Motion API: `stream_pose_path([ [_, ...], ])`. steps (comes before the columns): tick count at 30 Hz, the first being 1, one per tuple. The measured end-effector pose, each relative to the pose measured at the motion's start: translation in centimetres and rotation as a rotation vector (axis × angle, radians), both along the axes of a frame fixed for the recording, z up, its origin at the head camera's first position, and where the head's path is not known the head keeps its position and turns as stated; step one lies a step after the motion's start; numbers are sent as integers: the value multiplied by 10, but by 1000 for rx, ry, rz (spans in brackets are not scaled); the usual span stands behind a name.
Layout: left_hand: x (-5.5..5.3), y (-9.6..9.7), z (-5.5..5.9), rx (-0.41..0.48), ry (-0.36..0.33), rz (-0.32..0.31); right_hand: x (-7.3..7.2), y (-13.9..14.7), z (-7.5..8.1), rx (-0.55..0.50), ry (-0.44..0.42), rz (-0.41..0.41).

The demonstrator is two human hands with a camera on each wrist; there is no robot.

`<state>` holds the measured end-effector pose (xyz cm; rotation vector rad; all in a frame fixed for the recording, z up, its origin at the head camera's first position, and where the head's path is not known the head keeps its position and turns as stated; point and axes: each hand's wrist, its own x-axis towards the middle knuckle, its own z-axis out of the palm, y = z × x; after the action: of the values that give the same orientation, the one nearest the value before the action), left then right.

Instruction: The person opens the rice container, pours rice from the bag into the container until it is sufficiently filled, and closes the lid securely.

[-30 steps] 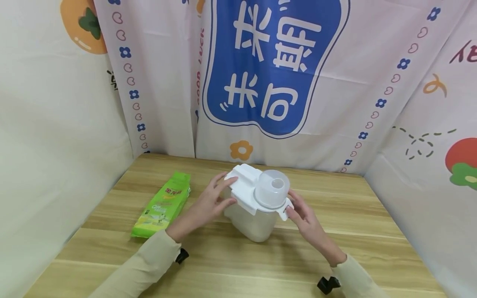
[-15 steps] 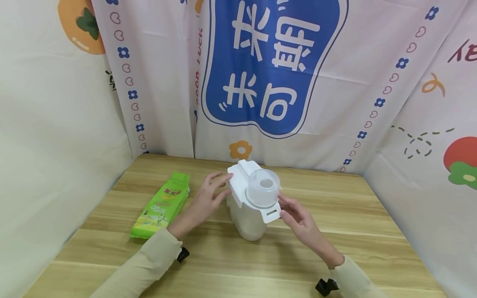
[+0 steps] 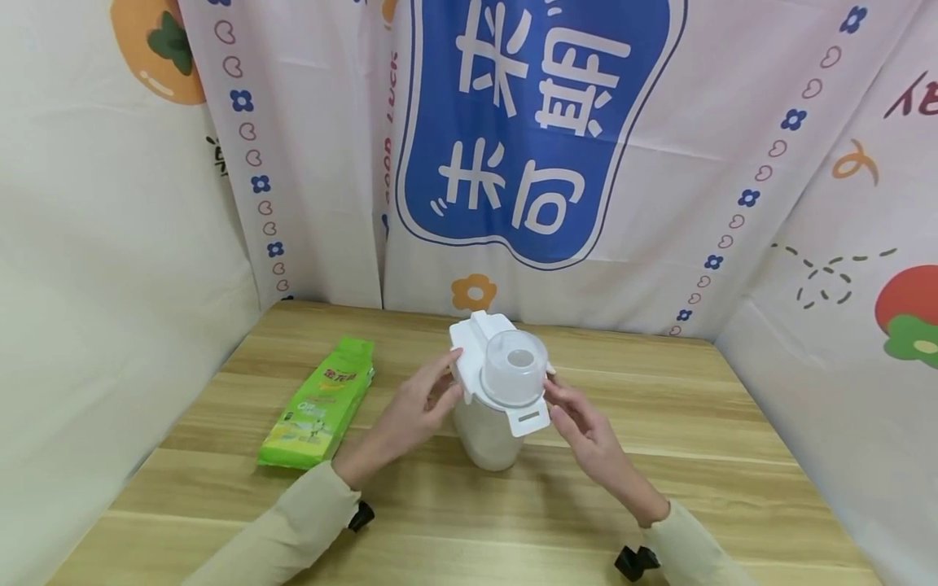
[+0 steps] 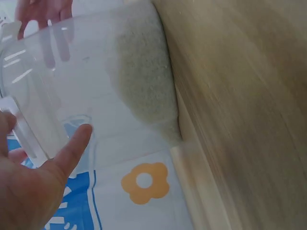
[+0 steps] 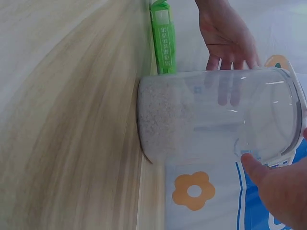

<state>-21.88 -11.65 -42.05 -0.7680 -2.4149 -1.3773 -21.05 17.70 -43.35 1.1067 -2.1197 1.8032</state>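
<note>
A clear storage container [image 3: 489,443] stands upright on the table in front of me, partly filled with pale grain [image 4: 141,67]. Its white lid [image 3: 471,348] carries a translucent cup [image 3: 516,370], and a slotted tab [image 3: 528,419] sticks out toward me. My left hand [image 3: 406,413] holds the left side near the lid, its thumb against the clear wall in the left wrist view. On the other side, my right hand [image 3: 592,431] has bent fingers around the upper edge. In the right wrist view, the right thumb [image 5: 256,170] lies at the wall below the lid.
A green packet [image 3: 322,407] lies on the table to the left, beyond my left forearm. The wooden table [image 3: 659,407] is bounded by printed cloth [image 3: 330,163] at the back and both sides.
The container has turned clockwise seen from above, its slotted tab swinging from the right toward me. My right hand has shifted slightly left, and my left hand has re-placed its fingers by the lid.
</note>
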Motion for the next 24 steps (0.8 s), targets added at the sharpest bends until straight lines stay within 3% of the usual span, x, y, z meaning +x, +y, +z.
stream_pose_path([
  [5, 10, 8, 4, -6, -126, -37, 0, -1, 2, -30, -43, 24],
  [12, 19, 23, 4, -121, -139, 51, 0, -2, 2, -44, 14, 42],
  [24, 28, 45, 1, -43, -133, 76, -1, -6, -2, -111, 68, 44],
])
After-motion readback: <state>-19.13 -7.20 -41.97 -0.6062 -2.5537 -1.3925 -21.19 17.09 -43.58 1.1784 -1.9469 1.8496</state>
